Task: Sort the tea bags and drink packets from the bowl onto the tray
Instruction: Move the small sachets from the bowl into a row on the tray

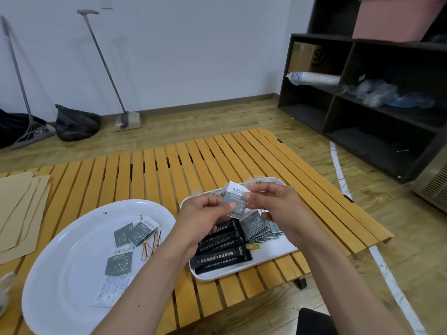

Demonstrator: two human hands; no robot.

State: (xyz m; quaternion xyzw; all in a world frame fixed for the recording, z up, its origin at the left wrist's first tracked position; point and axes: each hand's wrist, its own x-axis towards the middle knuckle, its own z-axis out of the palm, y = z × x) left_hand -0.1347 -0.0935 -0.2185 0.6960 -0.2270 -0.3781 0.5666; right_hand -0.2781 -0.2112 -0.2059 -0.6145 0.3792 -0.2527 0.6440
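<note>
Two hands, left hand and right hand, pinching tea bag above tray (slatted table).

Two bare forearms come into the frame from 6 o'clock and run up toward the centre, each ending in a bare hand: the left hand at about 7 o'clock of centre, the right hand at about 4 o'clock. No sleeves, gloves, rings or watch show. A small dark mole marks the left forearm.
</note>
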